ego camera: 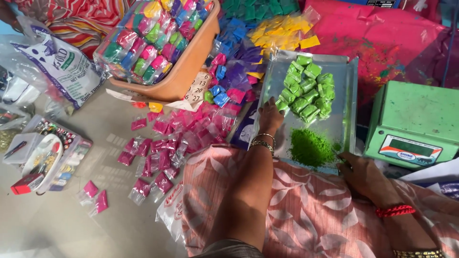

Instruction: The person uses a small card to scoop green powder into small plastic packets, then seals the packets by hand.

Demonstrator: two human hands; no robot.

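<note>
Head view: looking straight down at a person seated on the floor, a flat metal tray [346, 91] in front of them.
Left hand: the left hand [270, 116], bangles on the wrist, rests fingers-down on the tray's near-left edge, touching the closest of the small clear packets of green powder [307, 88]; loosely curled, gripping nothing that I can see.
Right hand: the right hand [364, 176], red thread at the wrist, sits at the tray's near-right corner beside the loose heap of green powder [311, 146]; fingers are tucked under, so I cannot tell if it is open or pinching something.
Packets: piled in the far half of the tray, pointing every way, no shared long axis.
Handling: they look light, soft and slippery in their film; I'd judge a pinch at a sealed edge best, since squeezing the middle could burst one.
Powder: loose and messy, nothing to grip.
Around: pink packets [160, 148] scattered on the floor at left, an orange tub of mixed-colour packets [191, 59] beyond, a green weighing scale [415, 122] at right.
</note>
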